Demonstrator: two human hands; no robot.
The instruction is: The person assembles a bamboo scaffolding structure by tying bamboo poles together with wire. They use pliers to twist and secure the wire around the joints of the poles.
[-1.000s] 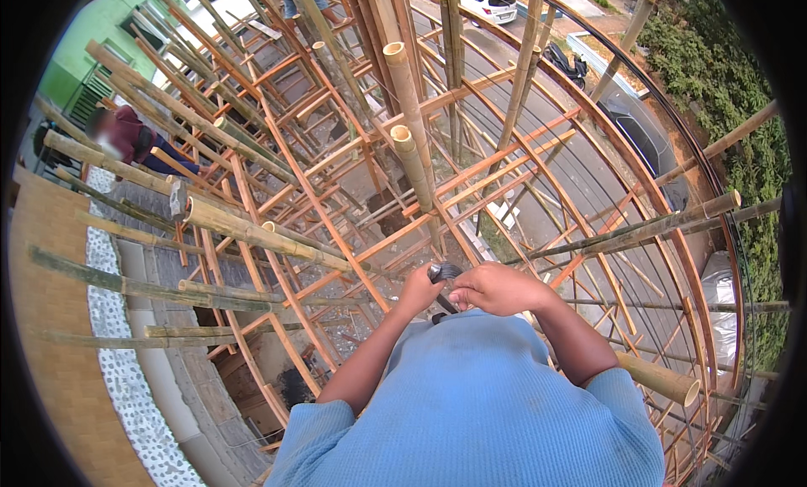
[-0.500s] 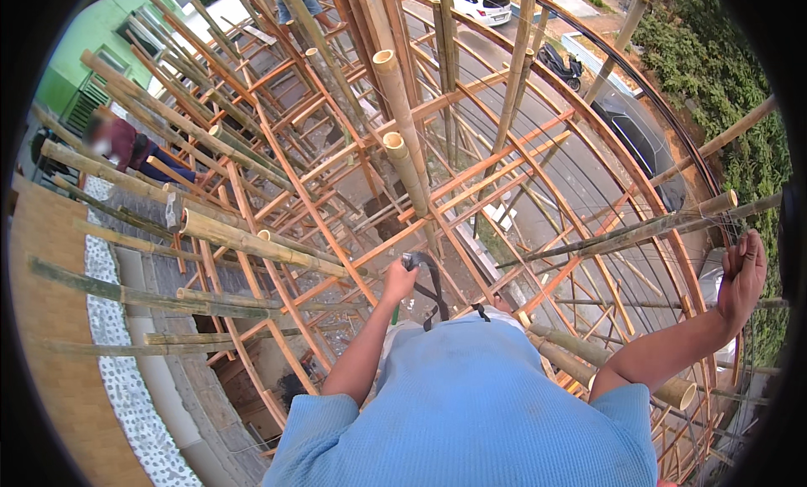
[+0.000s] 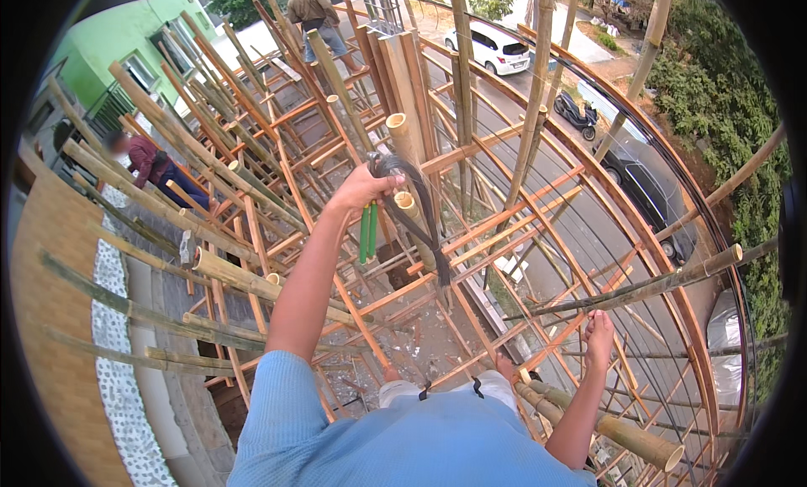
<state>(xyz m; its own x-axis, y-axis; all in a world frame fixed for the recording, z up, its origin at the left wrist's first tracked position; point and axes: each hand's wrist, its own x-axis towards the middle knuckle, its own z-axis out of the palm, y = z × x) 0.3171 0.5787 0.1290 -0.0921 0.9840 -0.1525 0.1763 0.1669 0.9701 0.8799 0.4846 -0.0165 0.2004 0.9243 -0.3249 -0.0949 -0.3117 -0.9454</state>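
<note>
My left hand (image 3: pixel 363 189) is raised in front of me, closed round a hank of black wire-like strands (image 3: pixel 414 214) that hangs down to the right. Two green handles (image 3: pixel 368 232) of a plier-like tool point down from the same grip; the tool's head is hidden. Behind the strands stands an upright bamboo pole (image 3: pixel 408 203). At the right, my right hand (image 3: pixel 598 339) is closed, fingers curled together, just below a long slanting bamboo pole (image 3: pixel 643 287). Whether it holds something thin cannot be made out.
A lattice of timber battens (image 3: pixel 496 226) surrounds me, with ground far below. Several bamboo poles (image 3: pixel 239 272) jut in from the left. My bare feet (image 3: pixel 504 367) are on the framework. Two people (image 3: pixel 160 169) (image 3: pixel 318 20) are farther off. Cables curve past at right, above a road.
My left hand has risen from my waist, carrying the black strands and green-handled tool forward. My right hand has come down and inward from the far right. The view has tilted up.
</note>
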